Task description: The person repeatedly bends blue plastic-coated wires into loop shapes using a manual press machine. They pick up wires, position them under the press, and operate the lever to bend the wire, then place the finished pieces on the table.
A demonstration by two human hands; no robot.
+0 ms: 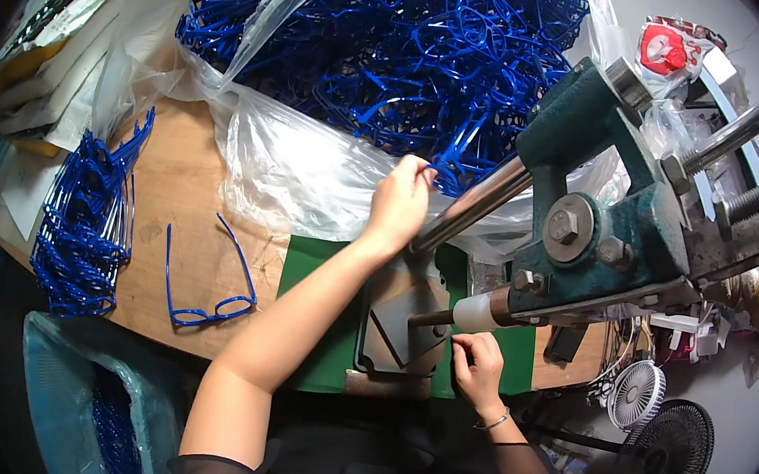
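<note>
My left hand reaches to the near edge of a large heap of blue plastic eyeglass frames. Its fingertips pinch part of one blue eyeglass frame there. My right hand rests loosely curled at the right side of the base plate of a green hand press, with nothing visible in it. The press's ram with a white plastic collar points down over the metal block. On the wooden table, to the left, a single blue eyeglass frame lies with its temples spread.
A stack of blue eyeglass frames stands at the table's left edge. Clear plastic sheeting lies under the heap. A teal-lined bin holding blue pieces sits below left. A dark phone-like object and fans are at right.
</note>
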